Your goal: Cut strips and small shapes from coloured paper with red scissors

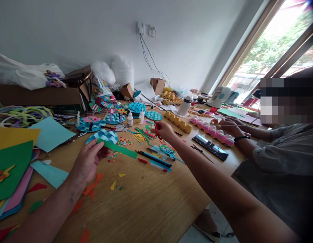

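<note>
My left hand pinches one end of a green paper strip, which stretches to the right above the table. Farther out, my right hand is closed around red-handled scissors, their blades pointing up and away from the strip. Beyond the strip lie a blue wavy paper disc and a scatter of small coloured paper dots. Several pens rest between my arms. Thin green and yellow paper strips lie left of the scissors.
Coloured paper sheets are stacked at the left. Two glue bottles stand mid-table near blue fish decorations. To the right are a phone, a pink egg-carton strip and a co-worker with hands on the table.
</note>
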`<action>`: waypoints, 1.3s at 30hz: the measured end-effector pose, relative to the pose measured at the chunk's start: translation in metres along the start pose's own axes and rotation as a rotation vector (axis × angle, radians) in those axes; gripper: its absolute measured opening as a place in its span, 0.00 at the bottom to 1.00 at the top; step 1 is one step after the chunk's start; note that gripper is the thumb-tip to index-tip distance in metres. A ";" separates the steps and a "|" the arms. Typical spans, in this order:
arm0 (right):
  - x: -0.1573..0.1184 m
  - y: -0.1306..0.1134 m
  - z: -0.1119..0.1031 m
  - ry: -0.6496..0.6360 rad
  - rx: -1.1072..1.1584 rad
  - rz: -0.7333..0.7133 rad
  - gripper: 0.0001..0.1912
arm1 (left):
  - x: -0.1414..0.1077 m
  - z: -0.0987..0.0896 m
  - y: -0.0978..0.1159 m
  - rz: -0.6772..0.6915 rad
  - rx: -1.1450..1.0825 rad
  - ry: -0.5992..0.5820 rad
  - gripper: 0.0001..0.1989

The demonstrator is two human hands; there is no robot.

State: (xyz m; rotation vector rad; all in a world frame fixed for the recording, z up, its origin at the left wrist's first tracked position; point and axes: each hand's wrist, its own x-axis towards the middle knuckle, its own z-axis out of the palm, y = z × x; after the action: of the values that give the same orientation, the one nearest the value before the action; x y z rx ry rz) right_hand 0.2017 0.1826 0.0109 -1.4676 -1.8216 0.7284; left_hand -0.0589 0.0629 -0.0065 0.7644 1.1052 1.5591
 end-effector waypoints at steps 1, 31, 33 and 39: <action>-0.008 -0.008 0.006 -0.042 0.033 -0.009 0.18 | 0.000 0.001 0.001 0.007 0.010 -0.015 0.11; -0.077 -0.079 0.074 -0.374 0.796 -0.018 0.15 | -0.018 0.016 0.014 0.098 0.402 -0.243 0.08; -0.079 -0.081 0.076 -0.361 0.828 -0.022 0.15 | -0.017 0.016 0.012 0.098 0.415 -0.244 0.09; -0.082 -0.082 0.082 -0.324 0.860 -0.018 0.17 | -0.017 0.016 0.010 0.071 0.446 -0.236 0.10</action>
State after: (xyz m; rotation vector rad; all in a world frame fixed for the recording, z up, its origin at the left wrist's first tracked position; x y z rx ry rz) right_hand 0.0988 0.0851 0.0107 -0.7848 -1.4179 1.5622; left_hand -0.0440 0.0507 0.0092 1.2647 1.2725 1.2495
